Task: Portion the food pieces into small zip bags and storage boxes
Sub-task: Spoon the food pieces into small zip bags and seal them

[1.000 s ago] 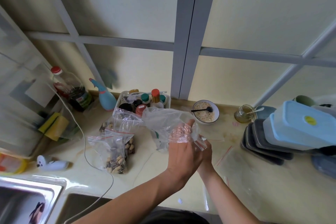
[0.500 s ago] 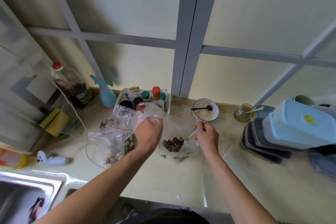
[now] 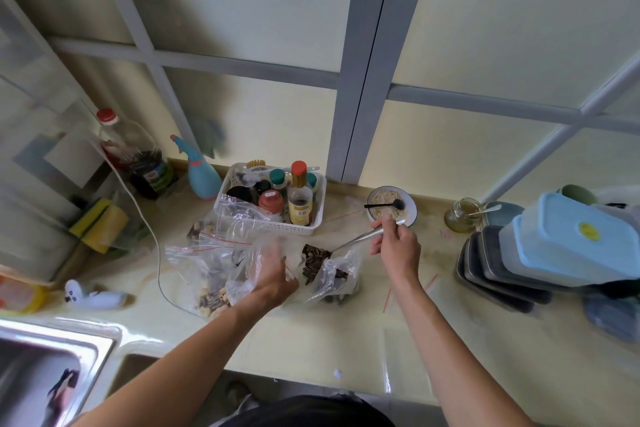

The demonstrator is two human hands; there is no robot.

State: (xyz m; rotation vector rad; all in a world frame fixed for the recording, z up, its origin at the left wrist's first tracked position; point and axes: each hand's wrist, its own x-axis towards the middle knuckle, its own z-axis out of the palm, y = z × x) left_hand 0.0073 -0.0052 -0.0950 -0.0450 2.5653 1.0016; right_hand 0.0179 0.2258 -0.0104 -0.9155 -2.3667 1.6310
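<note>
A clear plastic bag (image 3: 332, 279) with dark striped seeds (image 3: 313, 260) lies open on the counter at the centre. My left hand (image 3: 273, 270) grips its left edge, with thin plastic over the fingers. My right hand (image 3: 394, 246) holds a metal spoon (image 3: 360, 238) whose tip reaches into the bag's mouth at the seeds. Left of them lie red-lined zip bags (image 3: 207, 274) with mixed nuts and seeds. Stacked storage boxes (image 3: 568, 239) with a light-blue lid stand at the right.
A white basket of bottles (image 3: 311, 222) stands behind the bags. A bowl of oats (image 3: 391, 206) with a black spoon and a small jar (image 3: 462, 215) sit at the back. A sink (image 3: 45, 378) lies at the lower left, and a white cable (image 3: 152, 243) runs across the counter.
My left hand shifted lower along the bag's edge. My right hand lifted the spoon's handle up and right. The seeds now sit nearer the bag's mouth.
</note>
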